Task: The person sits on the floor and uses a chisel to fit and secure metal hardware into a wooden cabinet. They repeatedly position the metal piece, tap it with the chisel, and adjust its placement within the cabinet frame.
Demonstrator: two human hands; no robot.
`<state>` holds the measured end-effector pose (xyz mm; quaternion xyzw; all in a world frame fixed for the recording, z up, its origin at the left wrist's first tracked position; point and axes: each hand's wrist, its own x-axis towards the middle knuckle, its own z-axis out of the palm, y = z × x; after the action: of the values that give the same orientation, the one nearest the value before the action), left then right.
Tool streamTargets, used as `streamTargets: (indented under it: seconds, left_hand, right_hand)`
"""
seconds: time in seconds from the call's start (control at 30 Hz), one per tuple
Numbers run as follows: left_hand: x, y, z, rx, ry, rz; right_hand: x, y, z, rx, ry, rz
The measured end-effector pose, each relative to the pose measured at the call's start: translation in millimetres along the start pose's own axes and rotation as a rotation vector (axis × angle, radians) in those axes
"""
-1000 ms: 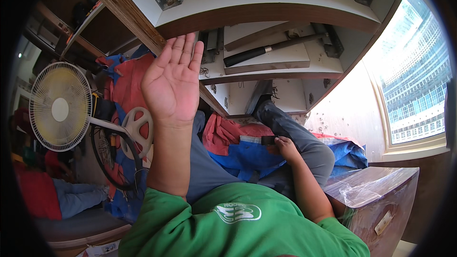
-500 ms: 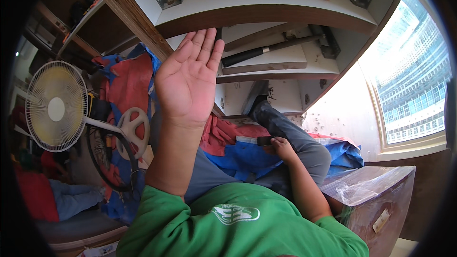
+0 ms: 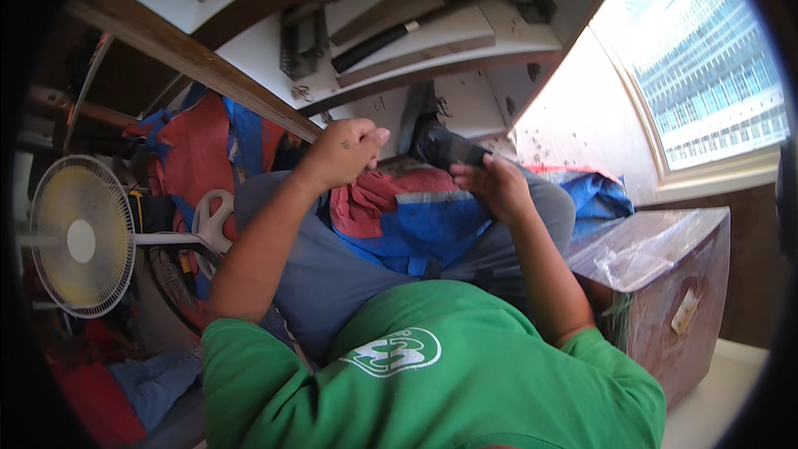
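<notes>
The left hand [image 3: 341, 154] is curled, fingertips pressed together and pinching the upper edge of a crumpled red cloth [image 3: 374, 199] that lies across the person's lap. The right hand [image 3: 496, 187] closes around a small dark, blocky object [image 3: 445, 148] held just above the far end of the same cloth; what that object is cannot be told. Under the red cloth spreads a blue woven tarpaulin [image 3: 416, 237] with a grey band along its top, limp and creased, draped over grey trouser legs [image 3: 332, 274]. A green shirt [image 3: 432, 374] with a white emblem fills the lower edge of the view. Beyond the hands rise white boards with brown wooden edges [image 3: 432, 41], on which lie a dark-handled tool [image 3: 391, 37] and black metal brackets [image 3: 303, 37]. At the left stands a white fan [image 3: 79, 237] with a round wire grille, next to more red and blue fabric [image 3: 208, 145]. At the right sits a brown box [image 3: 665, 283] wrapped in clear plastic film, below a bright window [image 3: 706, 75].
</notes>
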<state>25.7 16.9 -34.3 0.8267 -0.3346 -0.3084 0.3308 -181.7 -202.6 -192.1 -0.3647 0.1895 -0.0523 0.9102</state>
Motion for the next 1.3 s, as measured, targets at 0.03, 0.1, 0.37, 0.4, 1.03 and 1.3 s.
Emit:
streamTargets:
  seconds: [0.03,0.1,0.37,0.4,1.03,1.3]
  left_hand:
    - [-0.4,-9.3,-0.2,0.064,-0.027,0.01]
    - [-0.7,-24.4,-5.3,0.265,-0.115,0.047]
    - [5.0,-61.2,-30.7,0.3,-0.485,0.06]
    - [8.1,-65.3,-34.4,0.38,-0.499,-0.006]
    - [17.1,-80.7,-28.6,0.235,-0.393,-0.066]
    - [22.3,-77.5,-25.7,0.215,-0.407,-0.07]
  right_hand:
    - [-2.8,-8.8,4.5,0.031,-0.034,-0.028]
    - [-7.5,-23.1,13.8,-0.02,0.009,-0.115]
    - [-17.5,-50.6,15.7,-0.415,0.254,-0.239]
    - [-17.0,-49.4,10.3,-0.395,0.269,-0.245]
    - [24.1,71.9,-36.9,-1.516,-0.112,0.145]
    - [26.6,69.7,-39.9,-1.495,-0.122,0.245]
